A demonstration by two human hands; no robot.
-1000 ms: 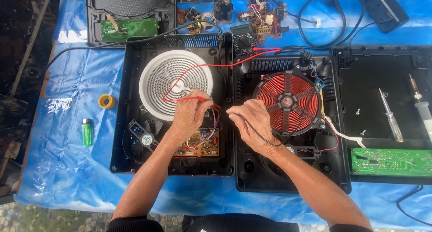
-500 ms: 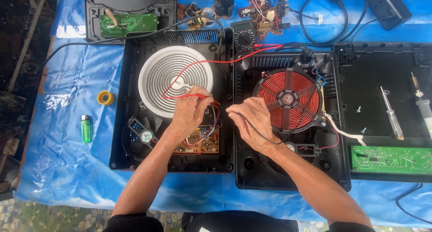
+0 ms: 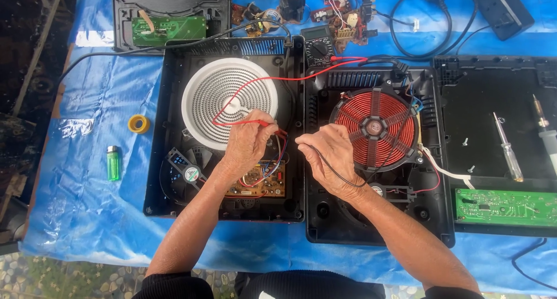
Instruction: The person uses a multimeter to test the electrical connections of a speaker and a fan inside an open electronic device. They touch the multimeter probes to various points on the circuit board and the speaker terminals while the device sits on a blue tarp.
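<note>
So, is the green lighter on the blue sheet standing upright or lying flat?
Lying flat. The green lighter shows its whole long side on the blue sheet, with its metal cap pointing away from the person.

Single head-worn view, looking steeply down from close above onto blue-covered counter [image 3: 87, 177]. Forearms entering from bottom edge, opened cooktops [image 3: 371, 229] filling centre. No second view for overlap.

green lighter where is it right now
In the head view the green lighter lies on the blue tarp at far left, just below the yellow tape roll.
</note>
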